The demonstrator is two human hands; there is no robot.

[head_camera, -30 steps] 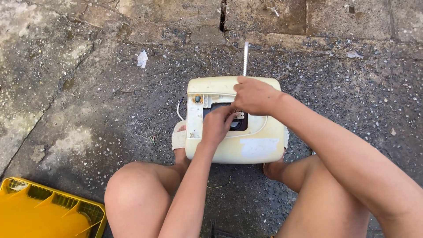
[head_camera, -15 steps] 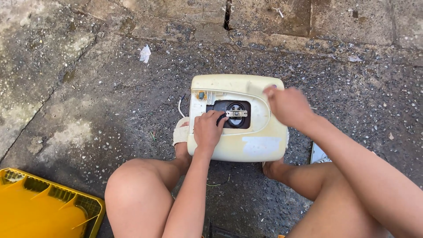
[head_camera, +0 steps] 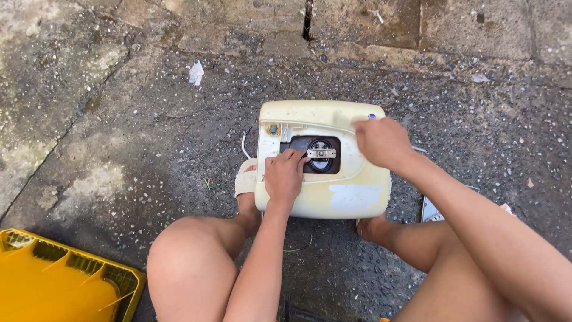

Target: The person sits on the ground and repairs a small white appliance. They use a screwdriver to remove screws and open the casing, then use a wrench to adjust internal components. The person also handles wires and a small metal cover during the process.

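Observation:
A cream plastic appliance casing lies flat on the rough ground between my knees. Its top has a dark opening with a round part and a small metal bracket inside. My left hand rests on the casing with its fingertips at the left edge of that opening. My right hand hovers over the casing's upper right, fingers curled downward. Whether it holds anything is hidden by the back of the hand.
A yellow plastic crate sits at the lower left. A white paper scrap lies on the concrete beyond. A thin white wire trails from the casing's left side. A flat metal piece shows beside my right leg.
My right hand moved off the middle of the casing to its upper right, uncovering the opening. The white stick seen above it a second ago is gone. My left hand stayed at the opening.

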